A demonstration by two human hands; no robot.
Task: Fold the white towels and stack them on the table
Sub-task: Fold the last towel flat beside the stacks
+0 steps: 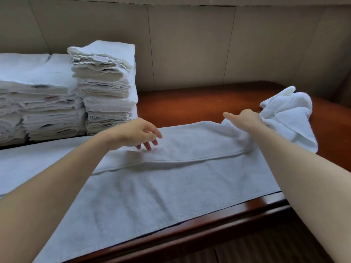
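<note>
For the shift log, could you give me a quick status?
Left hand open over spread towel. Right hand gripping its bunched end. Stacks at left.

Three towel stacks (57, 95), two loose towels (171, 177), two hands (136, 132).

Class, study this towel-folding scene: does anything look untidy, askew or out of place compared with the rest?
Yes. A crumpled towel sits bunched at the table's right end, gripped by the right hand, unlike the neat folded stacks at the left. The spread towel has a wavy folded edge, near the left hand.
</note>
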